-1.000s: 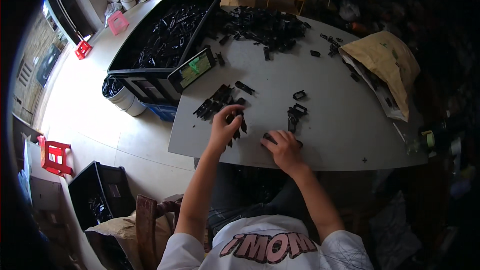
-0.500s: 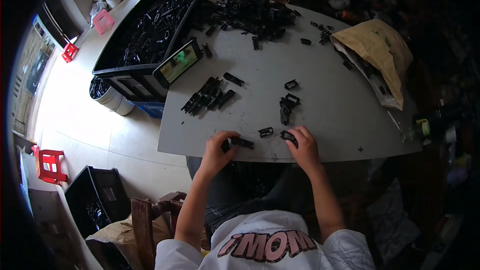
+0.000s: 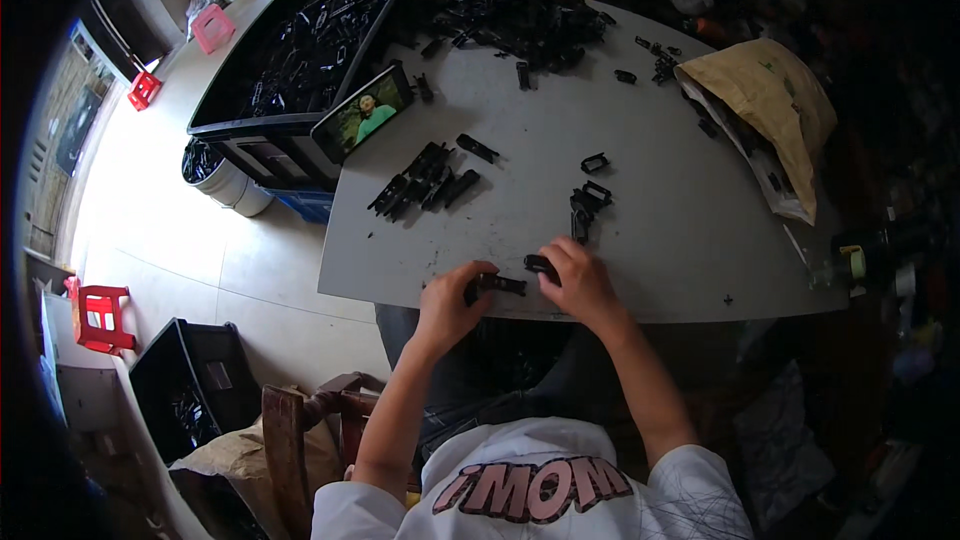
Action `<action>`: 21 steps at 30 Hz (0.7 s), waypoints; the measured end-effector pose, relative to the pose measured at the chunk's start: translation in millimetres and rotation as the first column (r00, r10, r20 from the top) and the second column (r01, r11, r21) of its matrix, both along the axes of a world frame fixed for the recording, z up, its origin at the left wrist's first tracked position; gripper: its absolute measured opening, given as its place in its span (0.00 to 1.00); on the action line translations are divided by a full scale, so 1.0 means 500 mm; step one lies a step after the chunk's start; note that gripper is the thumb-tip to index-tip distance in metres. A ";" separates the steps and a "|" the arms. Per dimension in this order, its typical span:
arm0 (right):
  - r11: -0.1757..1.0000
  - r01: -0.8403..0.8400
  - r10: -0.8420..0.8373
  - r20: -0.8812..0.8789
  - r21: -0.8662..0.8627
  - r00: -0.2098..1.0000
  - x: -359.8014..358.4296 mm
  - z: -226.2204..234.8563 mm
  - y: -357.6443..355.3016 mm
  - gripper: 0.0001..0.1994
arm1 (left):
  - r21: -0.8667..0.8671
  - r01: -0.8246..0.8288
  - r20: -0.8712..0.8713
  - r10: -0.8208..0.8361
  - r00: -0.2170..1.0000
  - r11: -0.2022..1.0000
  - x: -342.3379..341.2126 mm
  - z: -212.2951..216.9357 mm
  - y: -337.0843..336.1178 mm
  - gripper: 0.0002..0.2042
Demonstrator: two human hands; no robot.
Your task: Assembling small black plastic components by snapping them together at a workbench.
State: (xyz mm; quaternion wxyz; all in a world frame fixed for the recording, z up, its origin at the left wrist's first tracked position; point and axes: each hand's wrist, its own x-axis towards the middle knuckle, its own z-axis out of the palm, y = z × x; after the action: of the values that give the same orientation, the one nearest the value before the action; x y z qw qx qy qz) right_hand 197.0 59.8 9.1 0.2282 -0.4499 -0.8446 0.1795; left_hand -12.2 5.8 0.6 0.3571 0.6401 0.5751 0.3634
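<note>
Near the front edge of the table, my left hand (image 3: 450, 308) is closed on a long, narrow black plastic part (image 3: 503, 284) that points to the right. My right hand (image 3: 580, 280) has its fingers closed on a short black plastic part (image 3: 541, 265), just above the far end of the long one. The two parts are close together but look apart. My fingers hide the right end of the short part. Beyond my right hand lie several short black frame-like parts (image 3: 592, 196). A cluster of long black parts (image 3: 425, 178) is farther left.
A large black bin (image 3: 325, 122) full of black parts stands at the left edge, with a phone (image 3: 365, 120) leaning on it. A heap of black parts (image 3: 510, 25) covers the table's far side. An open paper sack (image 3: 760, 110) lies at right.
My right hand has moved left toward my left hand, to where a short part lay on the table. My left hand still holds the long part. The phone screen's picture has changed.
</note>
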 end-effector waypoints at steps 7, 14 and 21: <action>0.991 -0.121 0.113 -0.142 -0.050 0.983 -0.026 0.019 -0.030 0.14 | 0.064 -0.036 0.017 0.035 0.999 0.997 0.012 -0.013 0.005 0.16; 0.987 -0.121 0.118 0.036 0.106 0.992 -0.048 0.003 -0.073 0.16 | -0.012 -0.052 0.022 0.053 0.998 0.999 0.036 -0.001 -0.005 0.13; 0.860 -0.033 -0.162 -0.334 -0.509 0.929 0.004 0.006 -0.093 0.12 | -0.058 0.045 0.368 -0.020 0.930 0.997 0.047 -0.006 -0.030 0.12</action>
State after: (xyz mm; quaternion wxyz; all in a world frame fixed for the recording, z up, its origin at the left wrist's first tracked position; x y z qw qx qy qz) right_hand 198.7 13.5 12.0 0.2611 -0.4811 -0.6944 0.4671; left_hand 11.1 -9.4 -2.5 0.4850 0.5582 0.4991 0.4517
